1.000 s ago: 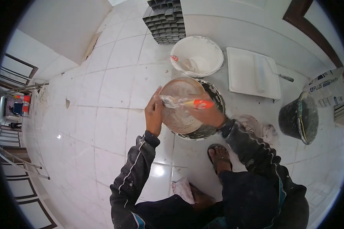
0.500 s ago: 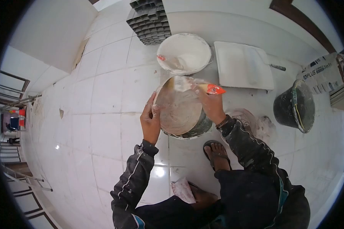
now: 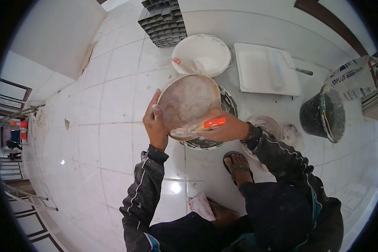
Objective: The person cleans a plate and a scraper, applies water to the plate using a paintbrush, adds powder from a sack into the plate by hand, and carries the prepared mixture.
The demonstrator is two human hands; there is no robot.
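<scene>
My left hand grips the left rim of a round, shallow bowl, smeared with whitish residue. The bowl is tilted with its inside towards me. My right hand is closed round a paintbrush with an orange-tipped handle. Its bristles rest against the lower inside edge of the bowl. Beneath the bowl stands a dark bucket with a white-splashed rim, mostly covered by the bowl and my right hand.
Behind stands a white bucket holding a red-handled tool. A white paint tray, a black bucket and a printed sack line the right. Grey metal profiles are stacked at the back. A packet lies by my foot.
The paintbrush has swept from the bowl's upper right to its lower edge, with my right hand moving down and left. My left hand and the bowl have shifted slightly left.
</scene>
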